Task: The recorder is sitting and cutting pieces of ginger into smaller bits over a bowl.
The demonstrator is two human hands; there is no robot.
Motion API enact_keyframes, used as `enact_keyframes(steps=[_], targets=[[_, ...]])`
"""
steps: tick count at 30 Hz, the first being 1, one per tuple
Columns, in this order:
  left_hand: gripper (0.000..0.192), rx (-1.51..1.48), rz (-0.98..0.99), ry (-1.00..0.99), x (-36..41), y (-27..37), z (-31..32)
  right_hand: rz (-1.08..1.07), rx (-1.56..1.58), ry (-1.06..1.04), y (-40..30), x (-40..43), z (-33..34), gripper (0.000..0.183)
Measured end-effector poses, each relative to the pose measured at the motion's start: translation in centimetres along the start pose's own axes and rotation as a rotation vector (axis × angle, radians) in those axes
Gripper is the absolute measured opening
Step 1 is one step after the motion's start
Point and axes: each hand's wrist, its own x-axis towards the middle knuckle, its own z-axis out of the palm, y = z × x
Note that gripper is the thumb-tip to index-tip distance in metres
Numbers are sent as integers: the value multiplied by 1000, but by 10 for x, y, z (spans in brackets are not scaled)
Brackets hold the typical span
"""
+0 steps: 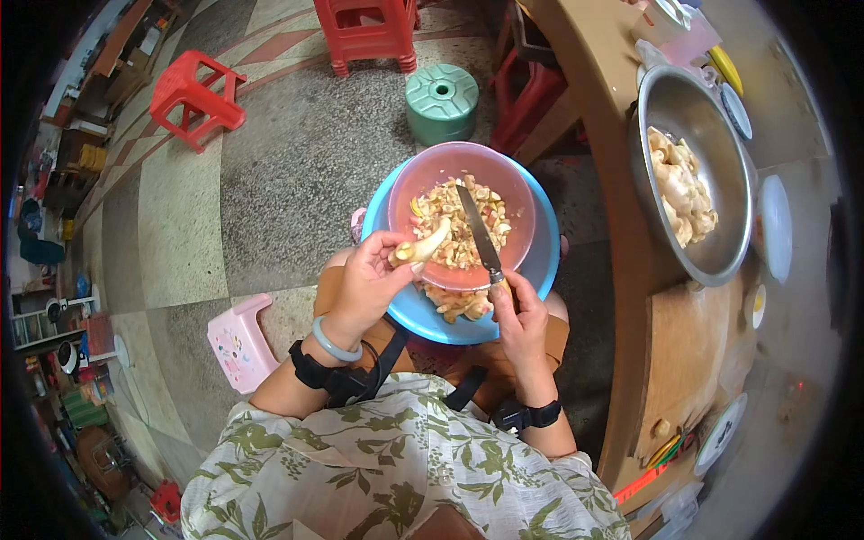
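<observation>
Between the thumb and fingers of my left hand (381, 270) is a pale piece of ginger root (424, 246), its tip pointing up and right. My right hand (521, 317) grips the handle of a knife (480, 233), blade pointing away from me over a pink plastic bowl (408, 182). Small ginger scraps and peelings (459, 253) cover the bowl's bottom. This bowl rests in a larger blue basin (550, 229) in front of my lap. More unpeeled ginger (453, 302) shows in the basin below the pink bowl's near rim.
On the wooden table (604, 135) at right, a steel bowl (732, 223) holds peeled ginger (682, 185); a wooden board (682, 364) lies nearer me. A green round stool (442, 101) stands beyond the basin. Red stools (196, 98) and a pink stool (241, 343) stand on the floor.
</observation>
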Motion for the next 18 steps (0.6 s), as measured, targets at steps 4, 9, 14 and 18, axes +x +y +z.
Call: enact_keyframes(steps=[4, 9, 14, 18], targets=[[29, -263, -224, -81, 0, 11, 0, 3, 232, -22, -3, 0, -4, 25], [28, -375, -365, -136, -7, 24, 11, -44, 312, 23, -14, 5, -14, 30], [29, -360, -383, -256, -23, 31, 29, 168, 427, -132, -18, 0, -9, 31], [29, -392, -369, -328, -40, 32, 29, 195, 645, -180, -28, -17, -6, 26]])
